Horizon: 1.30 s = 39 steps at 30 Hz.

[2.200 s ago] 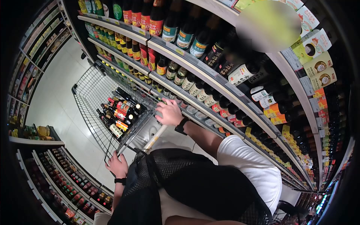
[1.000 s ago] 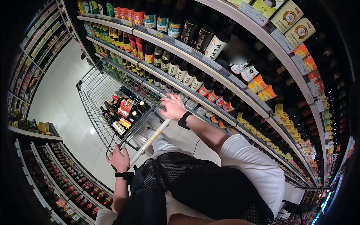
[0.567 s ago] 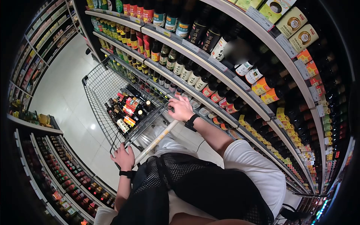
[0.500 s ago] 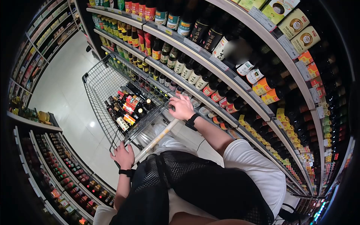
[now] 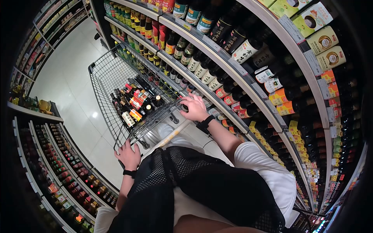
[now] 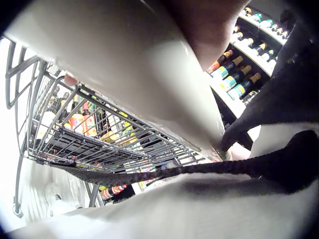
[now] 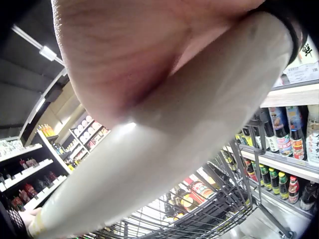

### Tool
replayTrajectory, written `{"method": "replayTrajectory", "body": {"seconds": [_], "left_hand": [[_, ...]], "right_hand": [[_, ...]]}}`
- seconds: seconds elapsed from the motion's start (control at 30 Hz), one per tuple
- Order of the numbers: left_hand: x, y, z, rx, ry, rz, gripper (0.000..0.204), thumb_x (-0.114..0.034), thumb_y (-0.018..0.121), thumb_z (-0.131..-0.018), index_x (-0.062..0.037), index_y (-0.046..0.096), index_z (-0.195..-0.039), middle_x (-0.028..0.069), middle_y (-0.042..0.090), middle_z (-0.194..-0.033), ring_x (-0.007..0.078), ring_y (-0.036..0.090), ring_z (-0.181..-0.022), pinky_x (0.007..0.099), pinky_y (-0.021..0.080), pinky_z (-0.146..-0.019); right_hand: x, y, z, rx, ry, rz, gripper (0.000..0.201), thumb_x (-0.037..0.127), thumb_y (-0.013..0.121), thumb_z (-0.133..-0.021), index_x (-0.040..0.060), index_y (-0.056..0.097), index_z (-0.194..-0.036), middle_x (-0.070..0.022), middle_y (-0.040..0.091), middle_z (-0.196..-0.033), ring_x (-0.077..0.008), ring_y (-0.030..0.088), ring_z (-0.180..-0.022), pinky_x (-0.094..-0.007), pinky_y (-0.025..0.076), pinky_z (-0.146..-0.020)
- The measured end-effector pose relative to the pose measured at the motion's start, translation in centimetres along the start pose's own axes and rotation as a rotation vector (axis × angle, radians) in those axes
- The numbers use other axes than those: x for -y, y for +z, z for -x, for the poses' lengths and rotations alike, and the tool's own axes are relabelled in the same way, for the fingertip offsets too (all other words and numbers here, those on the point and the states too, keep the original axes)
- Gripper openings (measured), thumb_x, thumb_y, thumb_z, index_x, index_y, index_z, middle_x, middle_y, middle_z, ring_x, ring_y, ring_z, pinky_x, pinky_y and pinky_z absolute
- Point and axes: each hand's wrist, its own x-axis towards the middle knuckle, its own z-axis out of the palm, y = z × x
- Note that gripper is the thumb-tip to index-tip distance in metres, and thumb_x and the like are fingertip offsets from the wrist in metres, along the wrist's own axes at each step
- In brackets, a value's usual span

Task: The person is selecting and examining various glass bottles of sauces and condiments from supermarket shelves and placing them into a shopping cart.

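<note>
A wire shopping cart [image 5: 101, 101] holds several dark bottles [image 5: 136, 102] with red, orange and white labels, lying and leaning together. The left hand [image 5: 129, 156] rests on the left end of its pale handle [image 5: 169, 138], fingers spread. At the other end lies the right hand [image 5: 195, 108], its fingers loosely bent over the front. In the left wrist view the handle [image 6: 124, 64] fills the centre beneath the palm [image 6: 214, 30], with one fingertip beyond it. The right palm [image 7: 134, 55] presses on the handle [image 7: 164, 144] in the right wrist view. Black mesh clothing covers part of the handle.
Shelves of sauce bottles [image 5: 202, 72] run close along the cart's right side. Lower shelves with small bottles [image 5: 64, 171] stand at the left. Pale tiled floor [image 5: 74, 83] stretches between them, with another shelf unit [image 5: 42, 42] at the far left.
The right-hand shelves have shifted right and down in the head view. The cart's handle end looks turned, with wheels showing and more of the handle behind the clothing. Both hands stay on the handle.
</note>
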Motion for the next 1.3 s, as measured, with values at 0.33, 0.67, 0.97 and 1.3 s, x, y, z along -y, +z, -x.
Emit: {"method": "replayTrajectory", "body": {"seconds": [0.33,0.67,0.97,1.3], "left_hand": [[0.5,0.8,0.0,-0.045,0.014,0.004,0.051,-0.04,0.056,-0.094,-0.0125,0.058,-0.137,0.0125,0.069,-0.123,0.0365,0.053,-0.124,0.0648,0.017,-0.116],[0.0,0.2,-0.1,-0.042,-0.001,0.02,0.05,-0.04,0.058,-0.092,-0.0119,0.06,-0.134,0.011,0.069,-0.119,0.0351,0.052,-0.123,0.0637,0.017,-0.115],[0.3,0.6,-0.3,-0.09,0.012,0.031,0.047,-0.038,0.059,-0.09,-0.0118,0.061,-0.129,0.0111,0.07,-0.111,0.0332,0.053,-0.119,0.0635,0.018,-0.114],[0.5,0.7,-0.5,-0.093,0.02,0.023,0.048,-0.038,0.059,-0.09,-0.0105,0.061,-0.13,0.0103,0.07,-0.109,0.0324,0.053,-0.12,0.0642,0.019,-0.114]], "right_hand": [[-2.0,-3.2,-11.4,-0.507,0.332,-0.585,0.04,0.021,0.073,-0.082,-0.0035,0.067,-0.112,-0.02,0.072,-0.101,-0.0287,0.071,-0.086,-0.0378,0.056,-0.081],[-5.4,-4.4,-23.0,-0.768,0.334,-0.476,0.057,0.021,0.073,-0.08,-0.0098,0.056,-0.125,-0.0352,0.065,-0.116,-0.0507,0.062,-0.11,-0.0498,0.049,-0.101],[-7.4,-6.0,-27.4,-0.362,0.646,-0.431,0.06,0.045,0.061,-0.093,0.0001,0.06,-0.133,-0.0276,0.062,-0.133,-0.0411,0.058,-0.126,-0.0438,0.044,-0.107],[-13.2,0.4,-33.6,-0.532,0.707,-0.556,0.038,0.025,0.052,-0.095,0.0082,0.069,-0.125,-0.0179,0.066,-0.132,-0.0414,0.06,-0.12,-0.0487,0.047,-0.101]]}}
